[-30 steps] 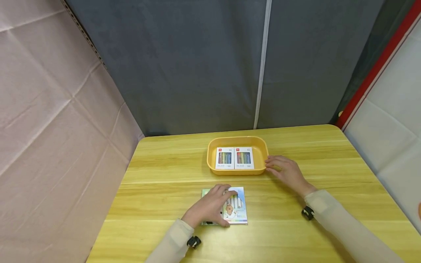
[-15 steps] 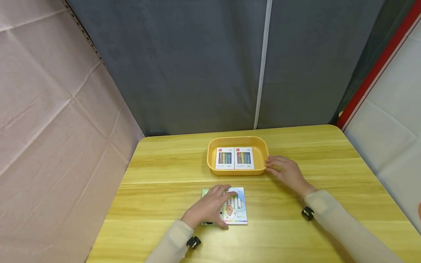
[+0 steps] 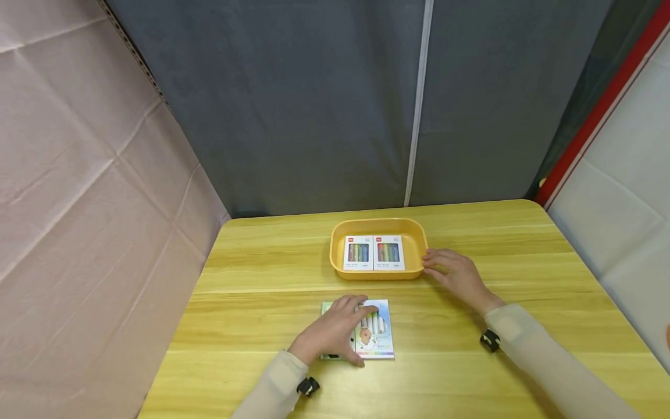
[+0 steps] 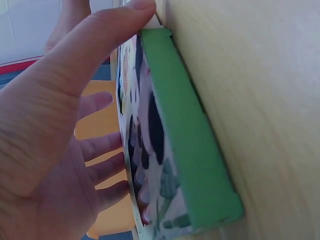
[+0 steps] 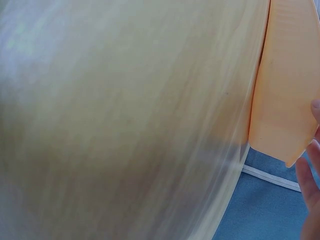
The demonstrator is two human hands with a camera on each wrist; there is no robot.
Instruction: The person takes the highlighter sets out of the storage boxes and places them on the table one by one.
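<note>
My left hand spans two flat marker boxes lying side by side on the table, a green box and a light-blue box with a bear picture. In the left wrist view, the thumb meets their near edge close to the seam and several fingertips meet the far edge; the index finger stands off. The hand hides most of the green box. Farther back, my right hand pinches the rim of an orange tray at its right end. Two white crayon boxes, left and right, lie flat together inside the tray.
The wooden table has a far edge against a dark grey curtain. Pale cloth hangs on the left, and a white panel with a red border stands on the right. Black straps circle both wrists.
The left thumb has shifted slightly nearer, to the front edge of the marker boxes. The right hand, tray and boxes stay where they were.
</note>
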